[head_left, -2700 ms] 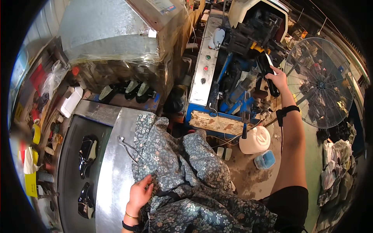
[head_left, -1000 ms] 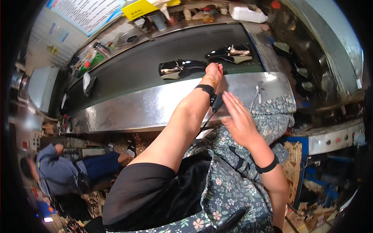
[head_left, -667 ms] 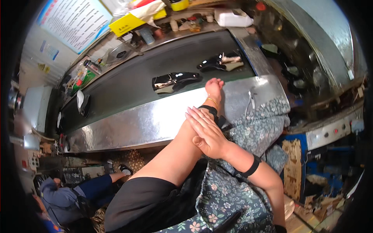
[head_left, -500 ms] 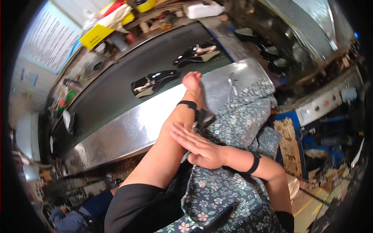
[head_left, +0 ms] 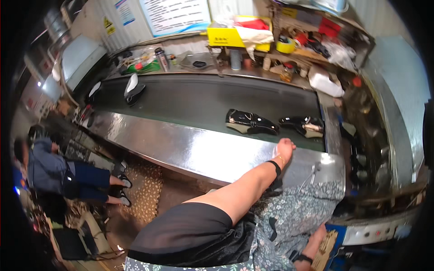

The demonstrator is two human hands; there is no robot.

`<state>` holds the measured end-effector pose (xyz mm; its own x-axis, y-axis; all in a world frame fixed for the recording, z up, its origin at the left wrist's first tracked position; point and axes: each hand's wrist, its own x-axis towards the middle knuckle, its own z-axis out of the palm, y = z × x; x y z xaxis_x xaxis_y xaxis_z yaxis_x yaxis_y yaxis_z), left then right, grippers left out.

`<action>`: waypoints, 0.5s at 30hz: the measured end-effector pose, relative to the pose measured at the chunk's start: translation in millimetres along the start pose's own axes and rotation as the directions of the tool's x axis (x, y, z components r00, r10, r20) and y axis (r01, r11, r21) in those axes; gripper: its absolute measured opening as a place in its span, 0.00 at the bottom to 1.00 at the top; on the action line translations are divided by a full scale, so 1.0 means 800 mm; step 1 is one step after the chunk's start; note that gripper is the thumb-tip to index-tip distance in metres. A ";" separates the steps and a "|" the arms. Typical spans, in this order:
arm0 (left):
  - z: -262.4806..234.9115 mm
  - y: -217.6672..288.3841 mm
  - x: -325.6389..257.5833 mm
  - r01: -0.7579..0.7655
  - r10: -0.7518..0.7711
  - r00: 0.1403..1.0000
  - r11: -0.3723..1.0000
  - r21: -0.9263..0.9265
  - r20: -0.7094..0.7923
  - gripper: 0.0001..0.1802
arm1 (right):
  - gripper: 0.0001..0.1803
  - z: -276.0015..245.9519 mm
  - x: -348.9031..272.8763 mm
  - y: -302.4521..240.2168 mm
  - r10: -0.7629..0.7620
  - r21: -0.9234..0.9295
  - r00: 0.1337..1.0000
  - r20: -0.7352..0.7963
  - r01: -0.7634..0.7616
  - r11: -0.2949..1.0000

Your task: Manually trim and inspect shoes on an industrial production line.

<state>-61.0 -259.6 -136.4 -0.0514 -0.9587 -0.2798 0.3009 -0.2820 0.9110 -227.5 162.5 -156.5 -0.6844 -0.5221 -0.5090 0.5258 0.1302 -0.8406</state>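
Covering my front, the floral cloth (head_left: 294,205) reaches up onto the steel ledge (head_left: 172,142). Low on my right, near the control panel (head_left: 375,235), my right hand (head_left: 319,234) shows only partly; whether its fingers hold anything, I cannot tell. My left hand (head_left: 285,148) is at the ledge's far edge, fingers curled in a loose fist, with nothing visible in it. Just beyond, on the dark belt (head_left: 190,99), lie a glossy black shoe (head_left: 251,122) to its left and a second shoe (head_left: 304,125) to its right, set near the ledge, I'd guess, for easy reach. Behind the belt stands a white jug (head_left: 325,81), presumably kept off it to leave room for shoes. The yellow box (head_left: 239,38) bears dark print, too small to make out; on the wall, the poster (head_left: 176,18) has rows of blurred lines beside a yellow warning sign (head_left: 109,26).
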 end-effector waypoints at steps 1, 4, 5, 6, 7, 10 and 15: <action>0.014 0.003 -0.016 0.062 -0.061 0.997 0.998 -0.025 0.036 0.12 | 0.28 -0.026 -0.007 -0.004 -0.058 -0.034 0.973 -0.222 0.051 0.998; -0.012 0.000 -0.003 0.024 -0.024 0.999 1.000 -0.012 -0.024 0.12 | 0.21 -0.003 -0.053 -0.117 -0.279 -0.004 0.944 0.178 0.284 0.959; -0.010 -0.002 -0.002 0.023 -0.024 0.999 1.000 -0.014 -0.040 0.12 | 0.20 0.032 -0.089 -0.159 -0.371 -0.015 0.902 0.223 0.383 0.924; -0.003 0.001 0.000 0.029 -0.029 0.999 0.999 -0.018 -0.030 0.12 | 0.19 0.074 -0.125 -0.193 -0.459 -0.020 0.849 0.261 0.480 0.877; 0.002 0.000 0.003 0.005 -0.003 0.998 0.999 0.038 -0.060 0.12 | 0.20 0.098 -0.144 -0.205 -0.510 -0.011 0.800 0.316 0.540 0.842; 0.018 -0.005 0.005 -0.040 0.051 0.996 0.987 0.157 -0.066 0.11 | 0.30 0.243 -0.208 -0.208 -0.512 0.204 0.601 0.614 0.506 0.838; 0.025 -0.015 -0.016 -0.217 0.333 0.921 0.871 0.441 -0.204 0.12 | 0.21 0.430 -0.225 -0.130 -0.473 0.204 0.057 0.879 0.852 0.482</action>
<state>-83.2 -244.7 -137.8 0.2466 -0.9690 -0.0162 -0.1464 -0.0538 0.9878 14.7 -47.5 86.3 0.1557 -0.8325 0.5317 -0.2264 -0.5540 -0.8011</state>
